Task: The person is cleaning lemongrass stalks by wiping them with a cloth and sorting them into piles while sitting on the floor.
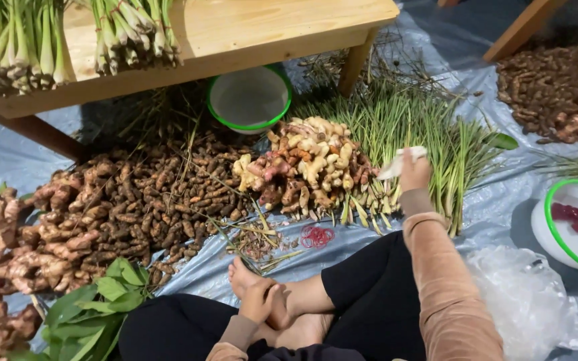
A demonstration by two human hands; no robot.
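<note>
My right hand (415, 175) is out at about one o'clock from my lap, fingers closed around a small white wad (401, 161), cloth or paper, I can't tell which. It hovers at the near edge of the lemongrass stalks (429, 127), just beside the pale ginger-like roots (309, 164). My left hand (260, 301) rests loosely curled on my bare foot (252, 277) at six o'clock, holding nothing.

By my reckoning I'm at the reaching stage, with the wad in my grip and the stalks right under it. Any next move among the stalks would need that hand freed of the wad, or the left brought up from my foot.

Outward from there: red rubber bands (317, 235) lie on the grey tarp (503, 200) at twelve o'clock, close to my knees. At ten o'clock spreads a heap of dark brown rhizomes (142, 197), with green leaves (91, 311) at eight. A white basin with a green rim (249, 100) sits under the wooden table (255, 33), which carries bundled lemongrass (18, 50). At three o'clock a second green-rimmed bowl (570, 251) holds something red, and crumpled clear plastic (526, 301) crowds my right elbow.
</note>
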